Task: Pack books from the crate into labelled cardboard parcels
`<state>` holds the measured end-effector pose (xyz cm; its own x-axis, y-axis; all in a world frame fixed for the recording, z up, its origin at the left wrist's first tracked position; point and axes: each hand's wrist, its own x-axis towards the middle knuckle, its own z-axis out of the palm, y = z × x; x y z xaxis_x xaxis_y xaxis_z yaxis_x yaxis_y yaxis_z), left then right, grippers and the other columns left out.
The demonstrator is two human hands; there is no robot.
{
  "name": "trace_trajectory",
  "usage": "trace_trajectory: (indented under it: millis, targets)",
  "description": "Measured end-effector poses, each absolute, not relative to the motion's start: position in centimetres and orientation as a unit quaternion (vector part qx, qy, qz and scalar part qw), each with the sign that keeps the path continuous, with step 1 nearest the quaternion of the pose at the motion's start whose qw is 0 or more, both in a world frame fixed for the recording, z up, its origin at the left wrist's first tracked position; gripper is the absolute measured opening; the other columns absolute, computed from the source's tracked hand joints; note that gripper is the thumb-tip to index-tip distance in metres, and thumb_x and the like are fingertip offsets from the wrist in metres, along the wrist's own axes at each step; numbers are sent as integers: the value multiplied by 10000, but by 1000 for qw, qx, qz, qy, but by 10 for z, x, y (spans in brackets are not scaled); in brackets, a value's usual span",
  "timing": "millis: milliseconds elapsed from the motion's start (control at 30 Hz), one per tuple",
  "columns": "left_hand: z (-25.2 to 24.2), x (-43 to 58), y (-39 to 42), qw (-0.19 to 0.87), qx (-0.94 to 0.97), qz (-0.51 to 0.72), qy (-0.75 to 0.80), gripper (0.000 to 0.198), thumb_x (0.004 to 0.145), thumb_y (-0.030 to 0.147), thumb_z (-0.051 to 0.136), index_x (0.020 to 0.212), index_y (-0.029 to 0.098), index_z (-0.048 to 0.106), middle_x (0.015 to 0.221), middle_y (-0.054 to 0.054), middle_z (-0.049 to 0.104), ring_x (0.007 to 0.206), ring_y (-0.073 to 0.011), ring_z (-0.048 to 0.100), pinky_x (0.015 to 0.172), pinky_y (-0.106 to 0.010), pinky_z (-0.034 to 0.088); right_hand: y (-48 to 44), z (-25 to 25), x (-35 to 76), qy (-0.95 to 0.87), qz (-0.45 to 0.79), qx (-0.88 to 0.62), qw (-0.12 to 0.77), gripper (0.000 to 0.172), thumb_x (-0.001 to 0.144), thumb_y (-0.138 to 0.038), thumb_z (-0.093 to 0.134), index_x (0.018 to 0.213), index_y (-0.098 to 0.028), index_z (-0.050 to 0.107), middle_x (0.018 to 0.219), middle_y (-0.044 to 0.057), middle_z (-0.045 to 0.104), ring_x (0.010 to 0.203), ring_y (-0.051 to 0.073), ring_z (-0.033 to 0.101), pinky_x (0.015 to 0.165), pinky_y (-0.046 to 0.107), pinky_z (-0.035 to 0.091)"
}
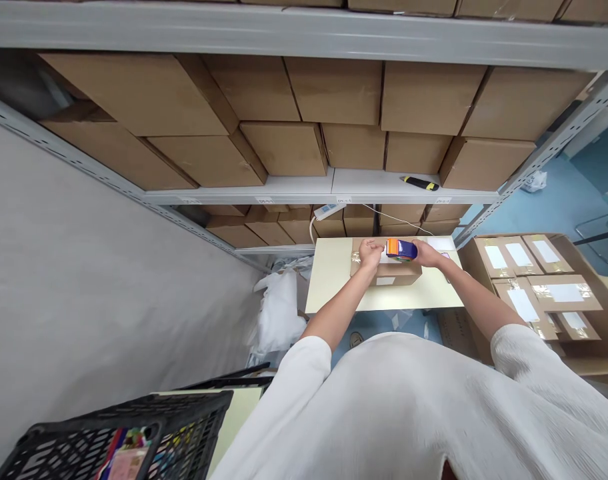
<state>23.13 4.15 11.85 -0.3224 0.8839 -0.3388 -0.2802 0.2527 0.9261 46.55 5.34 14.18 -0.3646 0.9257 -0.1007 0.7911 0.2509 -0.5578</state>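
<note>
A brown cardboard box [397, 275] with a white label on its near side sits on the pale yellow table [329, 277]. Held over the right part of its top is an orange and dark blue tape dispenser [402, 249], and the fingers of my right hand [426, 254] are wrapped round its right end. My left hand [371, 253] is at the left part of the box top, just left of the dispenser, its fingers curled together. What those fingers pinch, if anything, is too small to make out. A white patch of paper shows on the box top between my hands.
Shelves of cardboard boxes [334, 90] rise ahead; a utility knife [420, 183] lies on one shelf. A power strip [329, 211] hangs behind the table. At right stands a large carton [597, 293] of labelled boxes, at lower left a black crate [184, 417], left white bags [279, 310].
</note>
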Motion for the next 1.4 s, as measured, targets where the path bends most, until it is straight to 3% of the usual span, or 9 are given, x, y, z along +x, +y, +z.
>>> trace_trajectory:
  millis: [333, 700, 1067, 1400]
  targets:
    - [115, 197, 53, 504, 251, 542, 624, 469, 744, -16, 827, 1041, 226, 556, 811, 21, 710, 831, -161, 748, 884, -331, 589, 58, 171, 443, -788, 298, -532, 87, 469, 799, -386, 919, 1161, -216, 673, 1157, 99, 810, 994, 280, 759, 838, 333, 596]
    - [100, 112, 64, 476, 199, 546, 661, 545, 686, 9, 809, 1073, 260, 518, 868, 24, 682, 901, -188, 732, 956, -358, 577, 81, 181, 433, -811, 194, -551, -17, 473, 783, -505, 937, 1055, -235, 659, 998, 92, 801, 871, 280, 743, 726, 324, 530]
    - [72, 88, 52, 507, 163, 551, 643, 530, 650, 22, 844, 993, 254, 514, 831, 36, 682, 843, -172, 725, 962, -367, 574, 84, 177, 417, -828, 144, -538, -68, 485, 812, -591, 911, 1034, -243, 658, 1030, 95, 804, 904, 268, 731, 706, 308, 504]
    - [46, 73, 55, 531, 129, 551, 631, 529, 633, 1, 839, 979, 257, 532, 857, 7, 694, 942, -205, 742, 988, -390, 571, 81, 186, 392, -820, 118, -548, -113, 470, 857, -570, 899, 1100, -234, 678, 1132, 139, 809, 989, 304, 746, 739, 326, 523]
